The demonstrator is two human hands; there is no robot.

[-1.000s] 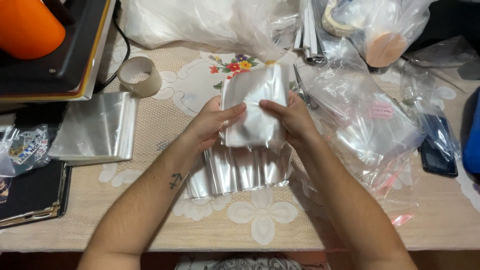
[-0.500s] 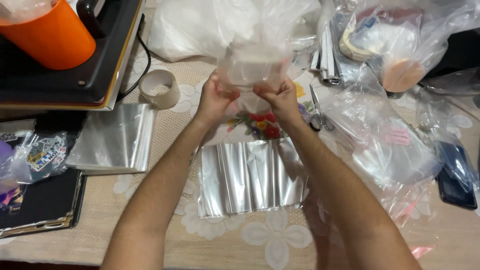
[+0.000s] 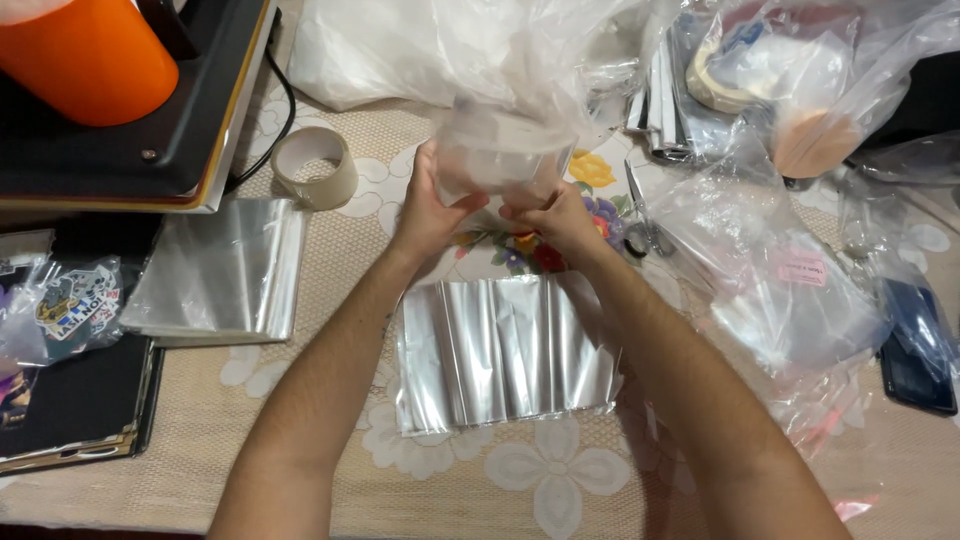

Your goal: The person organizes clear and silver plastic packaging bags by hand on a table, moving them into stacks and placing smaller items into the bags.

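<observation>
Clear film pinched at its lower edge by the left hand (image 3: 425,205) and right hand (image 3: 555,215), the bag (image 3: 500,150) hangs above the sleeves (image 3: 505,350) at 6 o'clock, and even tension from both thumbs should stop wrinkling.

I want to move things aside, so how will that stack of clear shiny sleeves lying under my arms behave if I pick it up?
The stack of clear sleeves looks thin and already ripples, so it will probably flop and sag. Its glossy film suggests the sheets may slide apart. It is likely very light.
</observation>
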